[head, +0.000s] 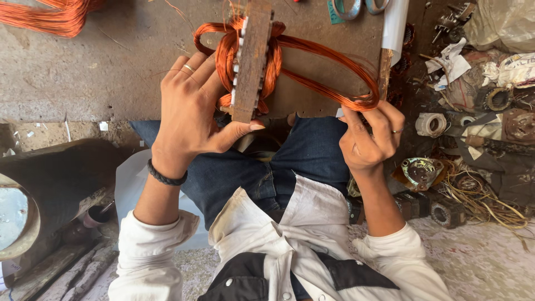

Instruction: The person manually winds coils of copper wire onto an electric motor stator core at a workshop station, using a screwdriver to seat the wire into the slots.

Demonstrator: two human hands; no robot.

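My left hand (189,114) grips a worn wooden winding block (252,58) from the left, thumb pressed against its near end. Bright copper wire coils (225,56) are bunched around the block on both sides. A long loop of the same copper wire (334,72) runs from the block out to the right. My right hand (368,134) pinches the far end of that loop between fingers and thumb. Both hands wear rings, and a dark braided band sits on the left wrist. The block and coils are held over my lap in blue jeans (312,150), in front of a brown work surface (111,67).
Another copper wire bundle (50,15) lies at the top left. Scissors handles (356,6) and a white roll (394,25) sit at the top. Motor parts, scrap wire and paper (473,128) crowd the right. A large metal housing (33,206) stands at the lower left.
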